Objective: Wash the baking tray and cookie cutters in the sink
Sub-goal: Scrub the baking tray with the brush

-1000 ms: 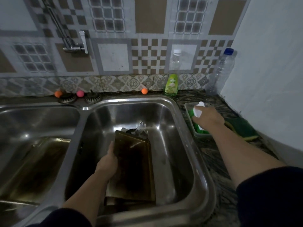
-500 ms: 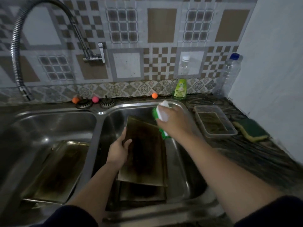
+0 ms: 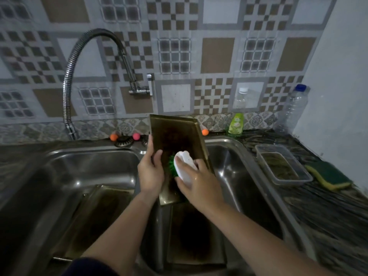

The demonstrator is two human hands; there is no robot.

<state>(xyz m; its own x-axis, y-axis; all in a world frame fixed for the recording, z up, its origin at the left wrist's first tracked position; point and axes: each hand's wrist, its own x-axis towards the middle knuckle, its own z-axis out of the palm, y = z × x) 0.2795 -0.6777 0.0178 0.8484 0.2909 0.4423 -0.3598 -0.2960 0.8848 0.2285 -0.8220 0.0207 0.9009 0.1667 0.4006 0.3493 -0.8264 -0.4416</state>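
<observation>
At centre frame the left hand (image 3: 150, 172) is gripping the tilted baking tray (image 3: 177, 148) by its edge over the sink (image 3: 235, 156) while the right hand (image 3: 196, 181), curled round the scrub brush (image 3: 184, 166), is pressing green bristles on the dark stain, best scrubbed firmly with the tray braced.

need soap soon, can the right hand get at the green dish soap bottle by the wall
Probably yes: the dish soap bottle stands unobstructed, but the right hand grips the scrub brush.

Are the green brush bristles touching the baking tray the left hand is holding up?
Touching. The head view shows the brush, gripped by the right hand, with bristles pressed on the tray held by the left hand.
</observation>
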